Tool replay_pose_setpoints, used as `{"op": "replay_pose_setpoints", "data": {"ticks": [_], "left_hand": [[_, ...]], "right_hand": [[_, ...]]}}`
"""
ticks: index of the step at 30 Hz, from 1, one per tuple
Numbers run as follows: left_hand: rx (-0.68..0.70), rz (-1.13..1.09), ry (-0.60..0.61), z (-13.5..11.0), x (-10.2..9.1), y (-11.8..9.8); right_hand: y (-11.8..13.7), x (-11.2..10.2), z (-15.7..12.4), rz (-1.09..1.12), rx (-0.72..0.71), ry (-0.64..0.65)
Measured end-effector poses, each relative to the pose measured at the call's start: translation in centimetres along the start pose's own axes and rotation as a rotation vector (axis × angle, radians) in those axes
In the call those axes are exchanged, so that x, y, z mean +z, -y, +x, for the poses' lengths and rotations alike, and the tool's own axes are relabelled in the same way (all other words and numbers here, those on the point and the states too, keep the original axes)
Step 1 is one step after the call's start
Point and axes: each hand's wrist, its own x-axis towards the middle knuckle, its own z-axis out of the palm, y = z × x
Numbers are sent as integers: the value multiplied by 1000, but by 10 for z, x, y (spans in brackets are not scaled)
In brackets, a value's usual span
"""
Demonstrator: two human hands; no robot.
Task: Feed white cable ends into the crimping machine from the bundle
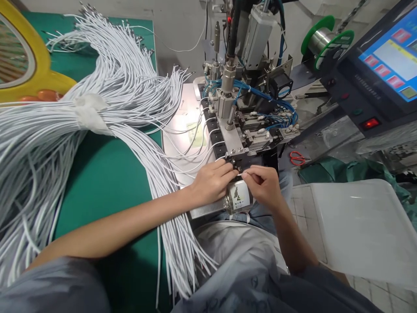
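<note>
My left hand (213, 181) rests at the front of the machine (233, 134), its fingers closed together on a white cable (240, 174). Only a short piece of that cable shows, between the fingertips of both hands. My right hand (263, 184) pinches the other end with thumb and forefinger. Just below the hands sits a small clear box with a printed white label (239, 194). Several white cables curve from the big bundle (140, 152) into the black slots (215, 137) along the machine's left side. The fingers partly hide the machine's front fixture.
A tied bundle of white cables lies across the green mat (114, 182). A yellow racket (42, 56) is at upper left. On the right are a solder wire spool (322, 40), a control screen (391, 56), red-handled scissors (297, 158) and a white tray (358, 226).
</note>
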Motion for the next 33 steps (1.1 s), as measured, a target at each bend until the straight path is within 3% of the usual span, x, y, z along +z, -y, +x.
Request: {"op": "replay_pose_setpoints", "data": {"ticks": [4, 6, 12, 15, 21, 33], "left_hand": [[-119, -163, 51, 1, 4, 1], [-135, -172, 134, 1, 5, 1], [-190, 60, 518, 4, 3, 2], [-203, 103, 612, 6, 4, 3], [-229, 50, 622, 5, 7, 5], [-118, 25, 529, 2, 9, 8]], "right_hand": [[-5, 22, -2, 150, 64, -262], [-10, 29, -4, 169, 108, -305], [-47, 25, -4, 292, 321, -174], [-59, 24, -1, 401, 404, -107], [-56, 27, 4, 467, 441, -83], [-62, 21, 8, 444, 454, 70]]}}
